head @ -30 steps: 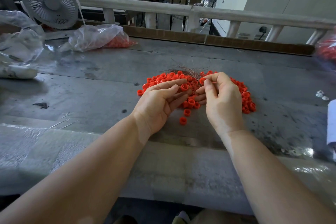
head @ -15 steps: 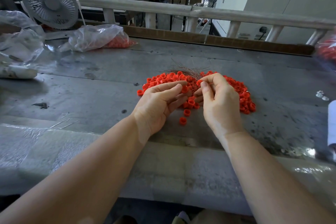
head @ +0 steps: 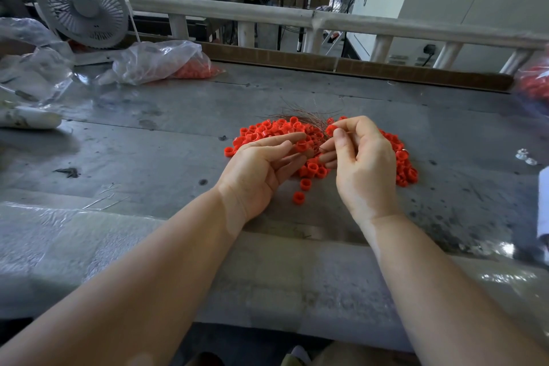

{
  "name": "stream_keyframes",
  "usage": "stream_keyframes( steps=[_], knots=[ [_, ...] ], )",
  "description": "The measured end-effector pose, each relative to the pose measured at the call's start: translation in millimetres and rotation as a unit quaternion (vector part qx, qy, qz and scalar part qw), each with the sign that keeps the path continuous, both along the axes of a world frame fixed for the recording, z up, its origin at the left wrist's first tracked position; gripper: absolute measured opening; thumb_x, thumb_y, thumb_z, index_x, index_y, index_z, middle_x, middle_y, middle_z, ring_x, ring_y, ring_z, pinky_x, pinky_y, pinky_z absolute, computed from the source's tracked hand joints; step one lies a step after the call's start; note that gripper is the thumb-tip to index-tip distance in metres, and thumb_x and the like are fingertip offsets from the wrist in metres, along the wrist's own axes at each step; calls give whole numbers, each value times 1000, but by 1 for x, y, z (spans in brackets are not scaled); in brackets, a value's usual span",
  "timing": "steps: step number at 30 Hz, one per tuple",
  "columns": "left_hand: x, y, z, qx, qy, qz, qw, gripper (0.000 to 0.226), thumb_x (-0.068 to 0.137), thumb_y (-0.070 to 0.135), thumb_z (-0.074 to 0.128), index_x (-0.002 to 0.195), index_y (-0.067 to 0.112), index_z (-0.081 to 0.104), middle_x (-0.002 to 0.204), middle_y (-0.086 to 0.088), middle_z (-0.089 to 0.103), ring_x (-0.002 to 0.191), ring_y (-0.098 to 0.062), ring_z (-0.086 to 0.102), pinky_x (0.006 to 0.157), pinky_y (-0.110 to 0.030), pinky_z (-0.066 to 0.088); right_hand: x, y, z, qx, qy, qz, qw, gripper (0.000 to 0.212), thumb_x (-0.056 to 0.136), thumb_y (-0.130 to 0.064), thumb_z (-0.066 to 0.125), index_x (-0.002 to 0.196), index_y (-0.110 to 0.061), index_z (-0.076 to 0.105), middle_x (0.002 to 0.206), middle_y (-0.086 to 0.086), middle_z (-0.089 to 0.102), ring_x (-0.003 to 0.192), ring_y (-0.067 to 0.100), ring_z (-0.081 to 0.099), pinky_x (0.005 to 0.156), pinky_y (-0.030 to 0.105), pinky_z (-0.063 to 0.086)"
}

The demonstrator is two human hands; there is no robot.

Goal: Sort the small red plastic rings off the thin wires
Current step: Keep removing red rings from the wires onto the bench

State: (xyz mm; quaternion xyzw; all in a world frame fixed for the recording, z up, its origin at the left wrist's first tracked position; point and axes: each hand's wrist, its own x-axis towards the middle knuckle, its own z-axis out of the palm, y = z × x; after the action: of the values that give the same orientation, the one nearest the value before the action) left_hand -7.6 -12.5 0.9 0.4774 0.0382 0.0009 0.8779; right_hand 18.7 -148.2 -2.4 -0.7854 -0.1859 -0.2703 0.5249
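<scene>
Red rings [head: 399,157] lie in a broad loose pile on the metal surface [head: 154,140], most apparently already free. Thin wires [head: 309,116] fan out at the pile's far edge, some seemingly tangled among the rings. Right hand [head: 364,163], over the pile's middle, has a closed grip: thumb and forefinger pinch 1 ring [head: 330,129]. Left hand [head: 261,166], at the pile's near-left edge, lies palm-up with straight fingers, a ring resting on them. Judgement: sorting is mid-way; wires remain to be cleared. 2 rings sit apart, nearer than the pile.
</scene>
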Motion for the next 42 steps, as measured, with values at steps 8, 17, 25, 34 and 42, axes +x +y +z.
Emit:
stream_keyframes(
  steps=[8,17,25,34,42],
  knots=[
    [-1,-3,-1,6,-17,14,1000,27,85,-10,50,83,7,70,78,-9,73,76,-15,71,61,-15,54,2,-1,-1,0,4,-5,1000,15,95,-9,45,88,-19,52,65,-8,60,54,5,61,58,29,54],
    [-1,-2,-1,16,-35,-3,999,29,83,-8,54,78,13,74,74,-7,72,75,-17,71,61,-17,55,2,-1,-1,1,17,-2,1000,14,95,-8,46,88,-19,52,67,-6,61,57,13,63,61,38,55],
    [-2,-1,0,8,-20,-16,1000,34,87,-7,50,74,10,76,78,-10,73,78,-18,72,60,-17,54,-1,0,0,-34,2,-13,999,14,94,-9,47,87,-20,52,68,-11,60,65,15,63,66,39,53],
    [-3,-1,1,7,-9,-10,1000,28,87,-3,52,76,8,75,77,-10,73,77,-19,72,59,-17,54,-2,0,0,-40,-7,-15,999,13,94,-9,47,87,-20,52,68,-11,59,65,16,64,67,41,53],
    [-3,0,2,4,-9,-14,1000,25,82,-1,55,73,10,76,74,-9,73,74,-17,71,59,-16,54,-1,0,0,-37,-13,-13,999,14,94,-9,46,87,-20,52,67,-11,59,60,11,63,62,30,54]
  ],
)
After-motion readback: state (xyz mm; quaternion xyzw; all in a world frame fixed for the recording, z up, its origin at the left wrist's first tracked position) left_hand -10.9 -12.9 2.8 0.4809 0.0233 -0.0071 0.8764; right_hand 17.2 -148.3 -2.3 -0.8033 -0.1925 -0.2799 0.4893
